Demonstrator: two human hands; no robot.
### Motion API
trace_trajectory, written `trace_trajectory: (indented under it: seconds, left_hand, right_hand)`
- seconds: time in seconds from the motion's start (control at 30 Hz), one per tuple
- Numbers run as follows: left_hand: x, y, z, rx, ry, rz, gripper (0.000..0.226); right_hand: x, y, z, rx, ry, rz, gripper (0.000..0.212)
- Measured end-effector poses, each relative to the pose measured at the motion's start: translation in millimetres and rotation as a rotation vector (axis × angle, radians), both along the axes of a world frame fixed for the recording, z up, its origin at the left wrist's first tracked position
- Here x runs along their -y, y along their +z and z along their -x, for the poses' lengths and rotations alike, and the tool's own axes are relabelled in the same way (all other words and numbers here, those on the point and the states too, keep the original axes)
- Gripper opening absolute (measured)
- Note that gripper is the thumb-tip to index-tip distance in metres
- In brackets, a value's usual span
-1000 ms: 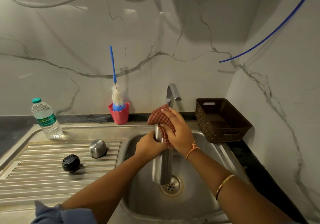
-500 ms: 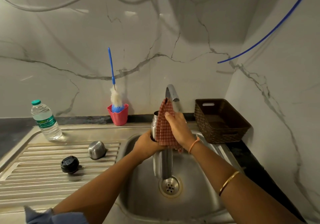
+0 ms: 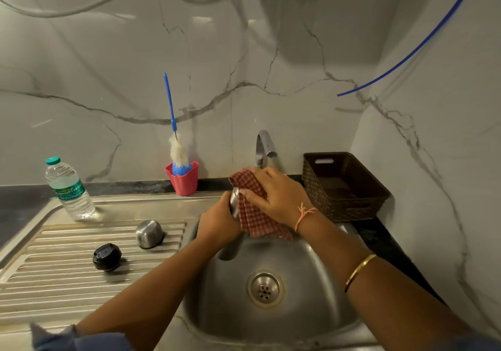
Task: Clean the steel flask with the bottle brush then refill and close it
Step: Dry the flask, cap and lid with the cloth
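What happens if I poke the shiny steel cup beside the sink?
The steel cup looks rounded, so it would probably rock or roll. The ridges of the drainboard might stop it soon. Its smooth, shiny side probably feels slippery to pick up.

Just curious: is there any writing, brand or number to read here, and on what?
"…natur…": white script on the green label of the water bottle; only partly legible, the rest blurred.
Small print on that label: too small to read.
Black lid, steel flask, checked cloth, brown basket: no text that shows.
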State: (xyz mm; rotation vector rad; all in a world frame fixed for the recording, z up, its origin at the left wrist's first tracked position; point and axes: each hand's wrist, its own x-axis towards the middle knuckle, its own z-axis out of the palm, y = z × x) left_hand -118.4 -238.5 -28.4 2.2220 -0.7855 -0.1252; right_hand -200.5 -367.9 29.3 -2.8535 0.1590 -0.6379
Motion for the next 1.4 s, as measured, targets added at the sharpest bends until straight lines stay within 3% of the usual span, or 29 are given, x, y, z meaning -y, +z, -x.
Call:
trace_trajectory:
  seconds: [0.07, 0.17, 0.33, 0.4, 0.47, 0.5, 0.57, 0.63, 0.73, 0.83, 0.9, 1.03, 1.07, 1.2, 1.27, 1.4]
  left_hand:
    - [-2, 1, 0, 0.089, -0.003, -0.068, 0.041]
    - [-3, 0, 2, 0.188, -0.044, -0.165, 0.056]
    - [-10, -9, 10, 0.284, -0.041, -0.217, 0.069]
    - [-12, -10, 11, 0.27, -0.044, -0.187, 0.071]
    - [-11, -8, 9, 0.138, -0.008, -0.066, 0.067]
    - [-9, -5, 7, 0.047, 0.017, 0.007, 0.063]
    - [0, 0, 5, -0.105, 0.053, 0.11, 0.05]
    - [6, 2, 2, -0.183, 0.065, 0.151, 0.042]
    - [10, 1, -3, -0.222, 0.054, 0.127, 0.04]
    - [11, 2, -5, -0.2, 0.003, 0.068, 0.042]
    - [12, 2, -6, -0.175, -0.033, 0.041, 0.048]
    - [2, 7, -10, -0.324, -0.102, 0.156, 0.066]
    - [0, 9, -10, -0.392, -0.101, 0.238, 0.066]
    - [-8, 26, -8, -0.612, 0.001, 0.514, 0.066]
    - [-14, 28, -14, -0.754, 0.116, 0.64, 0.071]
    - [-24, 18, -17, -1.097, 0.256, 0.835, 0.064]
  right_hand:
    - [2, 5, 0, -0.045, -0.075, -0.002, 0.049]
    - [0, 9, -5, -0.067, -0.21, -0.353, 0.04]
    - [4, 12, -7, -0.348, -0.233, -0.776, 0.027]
    - [11, 6, 0, -0.346, -0.213, -1.118, 0.024]
    - [11, -4, 4, -0.231, -0.154, -1.496, 0.02]
    - [9, -13, 3, -0.156, -0.142, -1.567, 0.022]
    - [-1, -26, -2, -0.053, -0.184, -1.483, 0.032]
    - [-19, -30, -5, 0.058, -0.217, -1.295, 0.028]
    - [-39, -35, -5, 0.269, -0.162, -0.876, 0.029]
    - [-40, -43, -11, 0.36, -0.175, -0.534, 0.045]
    - [-38, -41, -13, 0.381, -0.174, -0.593, 0.05]
    - [-25, -30, -9, 0.352, -0.026, -1.226, 0.043]
    - [-19, -32, -9, 0.329, -0.018, -1.285, 0.04]
    - [-17, -54, 1, 0.153, -0.03, -1.211, 0.022]
    - [-18, -70, 10, 0.115, -0.029, -1.13, 0.022]
    - [-28, -90, 12, 0.246, -0.128, -0.868, 0.035]
